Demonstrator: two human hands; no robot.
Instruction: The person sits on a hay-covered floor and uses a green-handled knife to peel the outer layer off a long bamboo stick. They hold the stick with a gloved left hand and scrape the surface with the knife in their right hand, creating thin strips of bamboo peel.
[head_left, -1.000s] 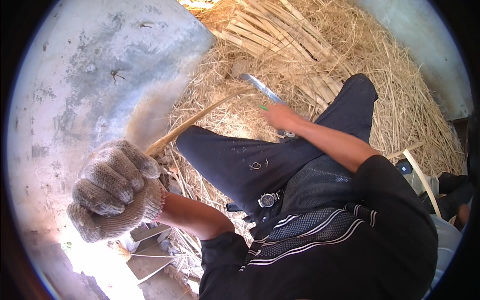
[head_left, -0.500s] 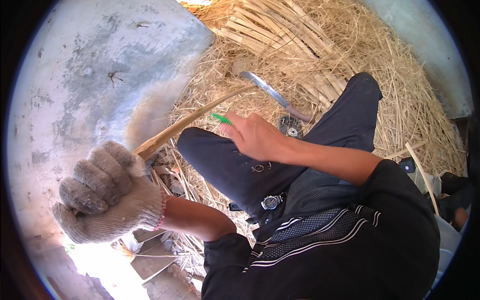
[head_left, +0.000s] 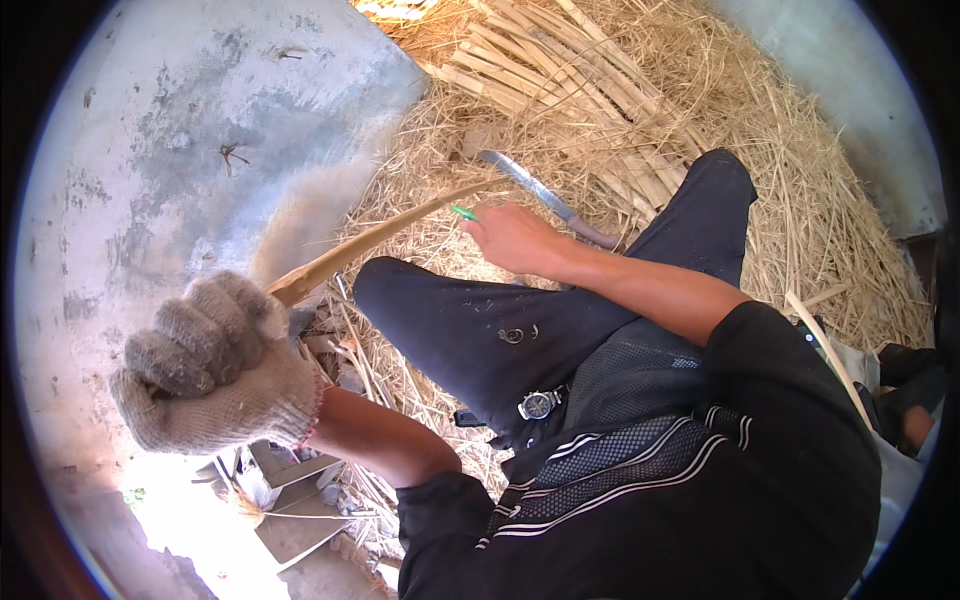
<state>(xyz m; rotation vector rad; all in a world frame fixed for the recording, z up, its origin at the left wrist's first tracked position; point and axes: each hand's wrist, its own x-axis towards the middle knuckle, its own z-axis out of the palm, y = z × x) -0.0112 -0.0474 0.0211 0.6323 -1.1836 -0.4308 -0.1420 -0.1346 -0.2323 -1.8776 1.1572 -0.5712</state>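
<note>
My left hand [head_left: 205,365], in a grey knitted glove, is closed in a fist around the thick end of a long pale wooden strip [head_left: 370,238]. The strip slants up and away to a narrow tip above the straw-like shavings. My bare right hand [head_left: 512,238] is closed on a small green-handled tool [head_left: 463,212], close to the strip's far part. Its working end is too small to make out. Just beyond that hand lies a machete [head_left: 535,182] with a curved blade and a brownish handle, near my right knee.
A bundle of flat pale strips [head_left: 600,90] lies on the heap of shavings [head_left: 810,215] ahead. A stained pale wall [head_left: 180,150] stands at left, another wall [head_left: 840,80] at far right. A metal watch [head_left: 537,405] shows by my waist. Another strip [head_left: 830,350] leans at right.
My right hand has moved away from me, with the green-handled tool shifting toward the strip's narrow tip. My left hand has risen slightly, still gripping the strip.
</note>
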